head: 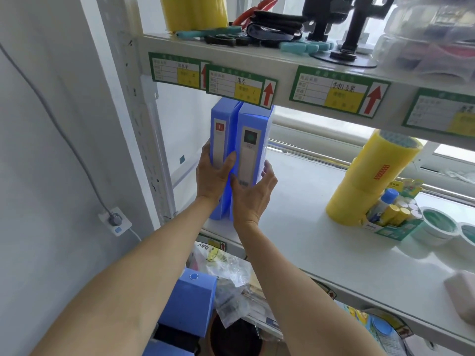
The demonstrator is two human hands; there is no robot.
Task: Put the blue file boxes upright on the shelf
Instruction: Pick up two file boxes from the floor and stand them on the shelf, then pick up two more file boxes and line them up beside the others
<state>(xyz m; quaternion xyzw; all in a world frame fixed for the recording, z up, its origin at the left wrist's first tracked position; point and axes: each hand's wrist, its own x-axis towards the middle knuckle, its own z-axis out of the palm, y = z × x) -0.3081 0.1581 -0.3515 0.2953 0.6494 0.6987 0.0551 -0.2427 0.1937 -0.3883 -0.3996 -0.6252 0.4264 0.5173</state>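
1. Two blue file boxes stand upright, side by side, at the left end of the white shelf (295, 227): left box (219, 129), right box (253, 140).
2. Left hand (212, 176) is clasped around the left box's spine.
3. Right hand (253, 194) cups the right box's lower spine, fingers spread.
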